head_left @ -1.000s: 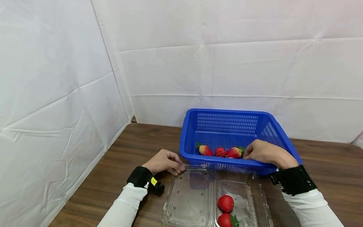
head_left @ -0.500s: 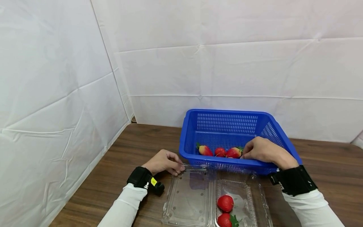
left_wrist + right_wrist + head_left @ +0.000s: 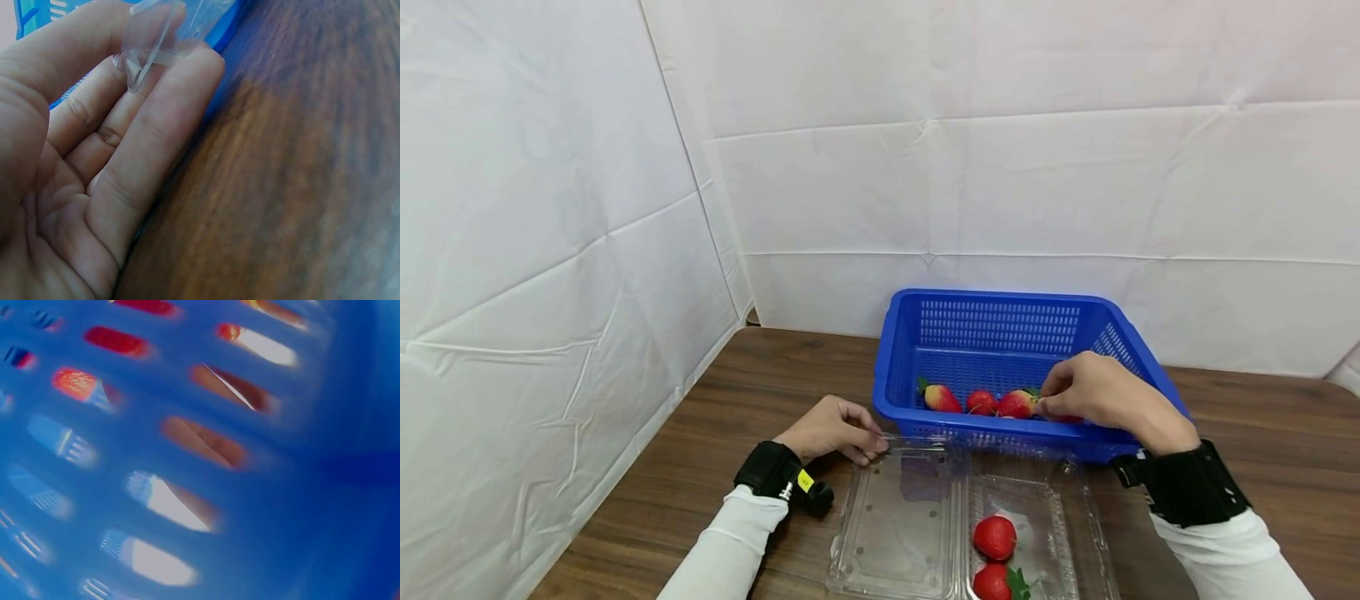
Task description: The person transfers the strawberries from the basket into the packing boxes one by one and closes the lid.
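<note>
My left hand [image 3: 835, 429] pinches the far left corner of a clear plastic clamshell box [image 3: 901, 521], which lies opened out flat. The left wrist view shows the clear plastic edge [image 3: 150, 47] between thumb and fingers. Two red strawberries [image 3: 995, 537] sit in the box's right half. Inside the blue basket [image 3: 1000, 297], my right hand [image 3: 1097, 396] has its fingertips together, with a red strawberry [image 3: 1066, 418] partly hidden beneath it. Left of those fingertips lie several more strawberries [image 3: 942, 398]. The basket's slotted blue wall [image 3: 269, 506] fills the right wrist view and hides that hand.
The basket stands on a brown wooden table [image 3: 700, 417], directly behind the clamshell. White cloth [image 3: 1037, 183] hangs behind the table and along its left side. Both wrists wear black straps [image 3: 1198, 483].
My right hand has risen slightly inside the basket, and a red strawberry now shows beneath it. The left hand stays at the clamshell's corner.
</note>
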`<state>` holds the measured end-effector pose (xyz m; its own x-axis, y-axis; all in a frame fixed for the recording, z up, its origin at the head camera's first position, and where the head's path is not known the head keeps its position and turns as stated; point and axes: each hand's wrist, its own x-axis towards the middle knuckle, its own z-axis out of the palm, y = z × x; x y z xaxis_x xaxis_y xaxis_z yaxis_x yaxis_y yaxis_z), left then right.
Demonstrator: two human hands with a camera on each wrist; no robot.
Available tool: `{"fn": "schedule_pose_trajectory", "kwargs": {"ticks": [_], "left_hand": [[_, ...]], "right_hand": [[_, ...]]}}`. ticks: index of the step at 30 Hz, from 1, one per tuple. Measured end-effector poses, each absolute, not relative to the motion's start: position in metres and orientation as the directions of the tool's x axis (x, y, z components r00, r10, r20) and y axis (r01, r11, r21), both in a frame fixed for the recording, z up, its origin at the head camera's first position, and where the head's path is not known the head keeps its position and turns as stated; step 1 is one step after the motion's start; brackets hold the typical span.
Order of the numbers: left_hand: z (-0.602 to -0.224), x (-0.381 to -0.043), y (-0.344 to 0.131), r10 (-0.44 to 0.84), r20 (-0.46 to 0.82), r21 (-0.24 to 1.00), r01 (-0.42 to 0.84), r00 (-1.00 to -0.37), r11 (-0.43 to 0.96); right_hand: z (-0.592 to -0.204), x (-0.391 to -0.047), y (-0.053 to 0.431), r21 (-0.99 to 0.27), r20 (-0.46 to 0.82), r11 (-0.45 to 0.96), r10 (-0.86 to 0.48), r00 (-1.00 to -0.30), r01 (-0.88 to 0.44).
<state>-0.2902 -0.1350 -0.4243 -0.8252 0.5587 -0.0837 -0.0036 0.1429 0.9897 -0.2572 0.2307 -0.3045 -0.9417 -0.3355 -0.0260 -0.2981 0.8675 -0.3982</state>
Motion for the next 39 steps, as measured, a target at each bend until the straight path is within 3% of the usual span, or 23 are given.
{"fn": "schedule_pose_trajectory", "kwargs": {"ticks": [39], "left_hand": [[-0.424, -0.29, -0.136, 0.567, -0.08, 0.989, 0.006, -0.82, 0.149]], "right_hand": [[-0.262, -0.209, 0.204, -0.345, 0.159, 0.856, -0.35, -0.923, -0.384]]}}
